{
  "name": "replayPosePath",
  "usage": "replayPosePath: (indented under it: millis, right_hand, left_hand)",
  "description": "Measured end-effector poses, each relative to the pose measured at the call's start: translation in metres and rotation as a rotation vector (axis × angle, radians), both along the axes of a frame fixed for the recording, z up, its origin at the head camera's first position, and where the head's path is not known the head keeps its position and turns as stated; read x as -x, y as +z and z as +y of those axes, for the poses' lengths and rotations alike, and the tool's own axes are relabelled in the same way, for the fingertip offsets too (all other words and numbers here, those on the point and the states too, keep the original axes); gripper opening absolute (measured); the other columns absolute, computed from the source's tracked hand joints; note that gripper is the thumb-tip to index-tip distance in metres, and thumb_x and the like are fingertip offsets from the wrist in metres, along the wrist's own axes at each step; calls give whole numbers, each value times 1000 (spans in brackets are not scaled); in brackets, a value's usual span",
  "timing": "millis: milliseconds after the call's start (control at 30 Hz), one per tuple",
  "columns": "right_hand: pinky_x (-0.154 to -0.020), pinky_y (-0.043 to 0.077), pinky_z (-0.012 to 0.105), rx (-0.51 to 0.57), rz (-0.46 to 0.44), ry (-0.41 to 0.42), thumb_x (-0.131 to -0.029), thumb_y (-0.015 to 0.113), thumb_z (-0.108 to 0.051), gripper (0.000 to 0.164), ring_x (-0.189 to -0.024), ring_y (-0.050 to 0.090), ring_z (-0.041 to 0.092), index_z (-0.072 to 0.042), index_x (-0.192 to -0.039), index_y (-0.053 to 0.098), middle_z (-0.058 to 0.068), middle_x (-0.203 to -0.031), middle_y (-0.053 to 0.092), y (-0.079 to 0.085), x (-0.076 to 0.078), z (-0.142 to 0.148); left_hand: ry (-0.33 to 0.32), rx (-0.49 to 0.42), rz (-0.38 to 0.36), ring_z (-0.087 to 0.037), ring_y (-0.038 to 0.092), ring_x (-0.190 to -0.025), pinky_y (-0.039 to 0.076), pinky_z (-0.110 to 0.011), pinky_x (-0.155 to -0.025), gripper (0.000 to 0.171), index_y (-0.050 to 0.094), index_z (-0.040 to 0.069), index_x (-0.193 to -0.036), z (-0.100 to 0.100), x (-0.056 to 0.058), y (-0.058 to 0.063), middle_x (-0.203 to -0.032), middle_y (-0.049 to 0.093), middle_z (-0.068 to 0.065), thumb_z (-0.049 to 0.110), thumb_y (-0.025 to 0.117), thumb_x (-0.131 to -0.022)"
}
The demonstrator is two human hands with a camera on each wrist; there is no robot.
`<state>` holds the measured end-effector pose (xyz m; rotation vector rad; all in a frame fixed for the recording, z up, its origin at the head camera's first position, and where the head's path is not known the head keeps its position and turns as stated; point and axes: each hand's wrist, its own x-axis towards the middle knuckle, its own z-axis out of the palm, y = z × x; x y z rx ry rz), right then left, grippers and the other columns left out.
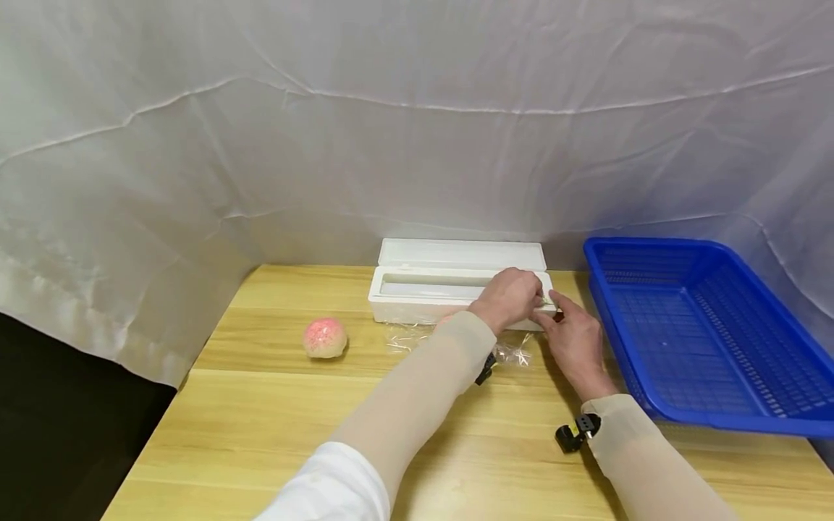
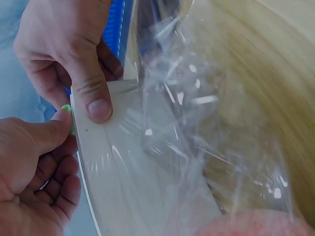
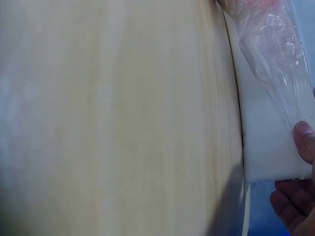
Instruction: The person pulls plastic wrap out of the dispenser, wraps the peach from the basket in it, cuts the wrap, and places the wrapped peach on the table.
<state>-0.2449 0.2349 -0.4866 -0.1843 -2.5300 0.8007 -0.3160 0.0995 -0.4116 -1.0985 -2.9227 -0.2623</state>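
A long white cling film dispenser point(image 1: 404, 311) stands at the back of the table with its lid raised. Clear film point(image 1: 404, 339) trails from its front onto the wood. My left hand point(image 1: 511, 297) pinches a small green slider point(image 2: 66, 107) at the dispenser's right end. With my right hand point(image 1: 576, 340) I grip that same end, the thumb pressed on the front face over the film. A pink peach point(image 2: 256, 223) lies by the film in the left wrist view; my left forearm mostly hides it in the head view.
Another pink and cream peach point(image 1: 325, 338) sits on the table point(image 1: 260, 412) to the left. A blue plastic basket point(image 1: 619, 347) stands close to my right hand. Behind everything hangs a pale grey curtain point(image 1: 417, 159).
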Motion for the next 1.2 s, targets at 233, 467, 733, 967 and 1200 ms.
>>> replayPosePath:
  millis: [233,467,733,967,1200]
  right_hand:
    - [-81,56,57,24,-35,1,-90,86,-29,63,-90,74,38,-2,-143,64,22,-97,78,0,2,-2]
    - [-79,57,57,10,-28,8,-90,86,-28,64,-90,75,38,-1,-143,63,23,-100,78,-2,5,-4]
    - [-78,56,57,12,-5,23,-89,87,-23,63,-90,75,40,1,-142,64,25,-100,78,0,5,-1]
    - [-78,57,56,19,-55,16,-92,84,-26,63,-93,75,39,0,-145,61,26,-105,77,2,5,4]
    - [-79,58,55,29,-63,12,-92,84,-25,63,-95,75,40,-1,-146,61,26,-107,77,1,5,5]
  left_hand:
    - [-26,-8,28,-8,69,-97,54,-20,-93,17,80,22,-109,-10,0,1,-103,78,11,31,66,-106]
    - [-2,9,25,-7,66,-91,53,-21,-90,17,80,22,-104,-16,1,2,-98,76,11,31,67,-106]
    - [-9,-4,7,-7,70,-103,52,-21,-99,17,82,23,-111,-30,3,2,-108,79,11,29,67,-105]
    - [-6,-43,-25,-8,69,-107,51,-22,-102,17,83,23,-112,-46,6,3,-110,79,10,29,69,-104]
    - [-17,-37,-17,-9,69,-108,50,-25,-105,18,83,23,-112,-53,7,2,-110,79,11,29,68,-105]
